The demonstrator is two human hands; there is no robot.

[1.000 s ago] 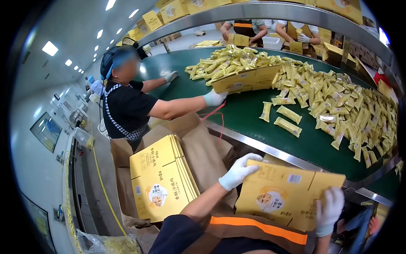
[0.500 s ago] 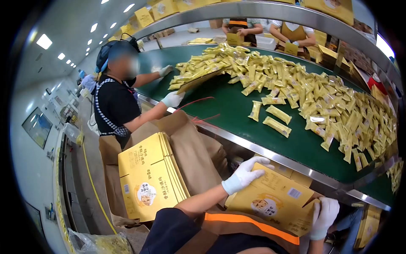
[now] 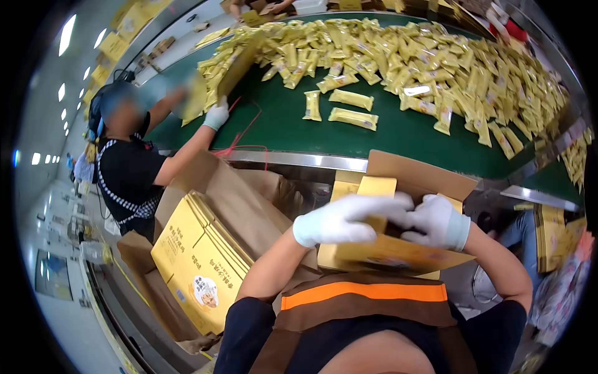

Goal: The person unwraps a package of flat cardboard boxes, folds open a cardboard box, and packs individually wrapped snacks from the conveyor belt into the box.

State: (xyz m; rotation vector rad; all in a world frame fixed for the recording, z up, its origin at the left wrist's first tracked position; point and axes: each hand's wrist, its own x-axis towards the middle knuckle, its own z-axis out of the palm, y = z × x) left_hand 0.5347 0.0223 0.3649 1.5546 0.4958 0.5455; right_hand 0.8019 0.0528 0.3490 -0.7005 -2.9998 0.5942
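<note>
A yellow cardboard box (image 3: pixel 411 252), with a raised brown flap at its far side, stands partly unfolded before my chest. My left hand (image 3: pixel 346 218), in a white glove, is over its left part, thumb apart from the stretched fingers; the fingertips are blurred. At the right part of the box, my gloved right hand (image 3: pixel 439 221) curls its fingers around the cardboard, with the tips partly hidden inside. Beneath the box lie more yellow cartons (image 3: pixel 329 257). To the left, flat folded cartons (image 3: pixel 199 268) stand stacked in a large open brown carton (image 3: pixel 140 255).
A green conveyor belt (image 3: pixel 280 128) runs beyond my hands behind a metal edge, piled with yellow wrapped snack packs (image 3: pixel 430 62). A co-worker (image 3: pixel 131 156) at left holds a cardboard piece (image 3: pixel 240 65) against the pile. Red string (image 3: pixel 240 140) hangs over the belt edge.
The flat carton in my hands has become an opened-out box with a raised flap. My hands have come closer together over it. My view has turned downward and to the right.
</note>
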